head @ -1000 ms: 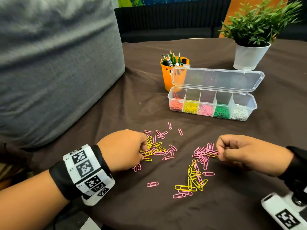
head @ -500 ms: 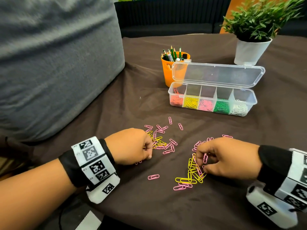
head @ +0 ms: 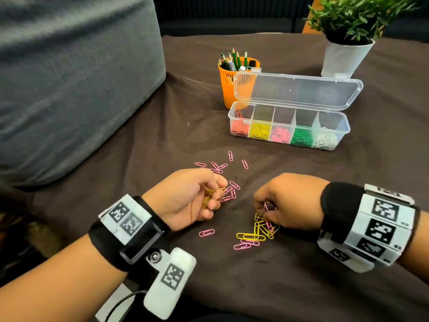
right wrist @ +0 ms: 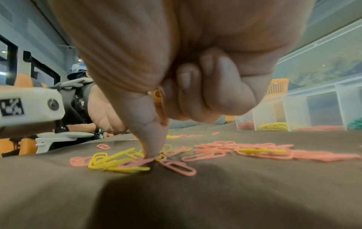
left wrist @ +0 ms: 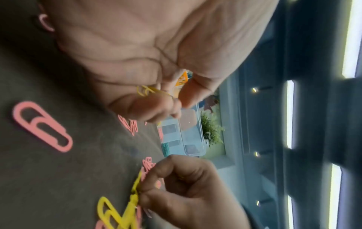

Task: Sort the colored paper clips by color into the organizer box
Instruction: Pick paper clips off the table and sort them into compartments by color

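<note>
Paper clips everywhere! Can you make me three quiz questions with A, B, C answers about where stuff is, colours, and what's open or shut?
1. Where is the pencil cup?
A. behind the organizer box's left end
B. inside the box
C. beside the plant pot

2. Which colours are the loose clips on the cloth?
A. green and white
B. pink and yellow
C. red only

3. The box lid is:
A. shut
B. open
C. missing

Answers: A, the cup stands behind the left end; B, only pink and yellow lie loose; B, the lid stands up.
</note>
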